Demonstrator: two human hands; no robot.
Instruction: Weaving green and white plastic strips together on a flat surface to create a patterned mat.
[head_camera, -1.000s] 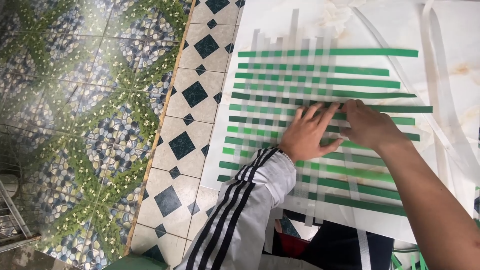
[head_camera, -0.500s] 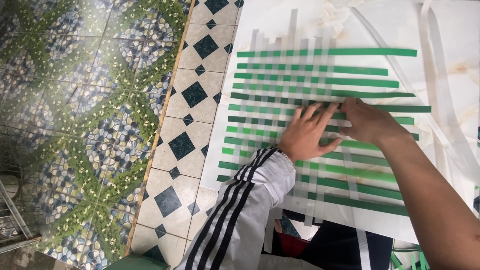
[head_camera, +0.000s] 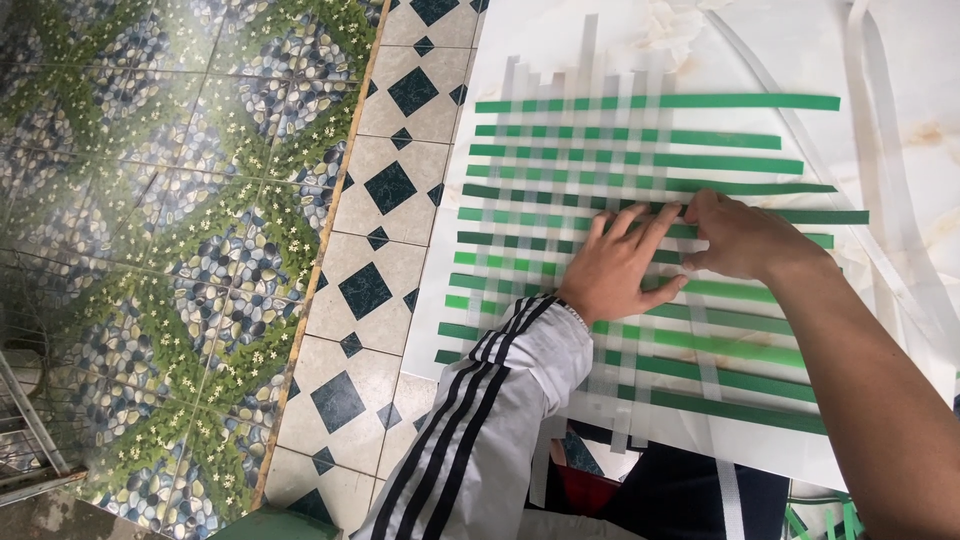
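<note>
The left hand (head_camera: 612, 268) lies flat, fingers spread, pinning the green-and-white woven strips (head_camera: 600, 180) on the white sheet (head_camera: 760, 50) on the floor; the right hand (head_camera: 745, 235) pinches one green strip (head_camera: 820, 216) at the weave

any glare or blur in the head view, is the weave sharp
Head view: even daylight, the green and white strip weave sharp; mild sheen on the white sheet upper right; left hand and right hand crisp, soft shadows; left edge bent by the lens.

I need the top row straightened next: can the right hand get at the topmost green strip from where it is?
Probably yes. The right hand rests mid-weave beside the left hand, and only flat woven strips lie between it and the topmost green strip; nothing stands in the way.
</note>
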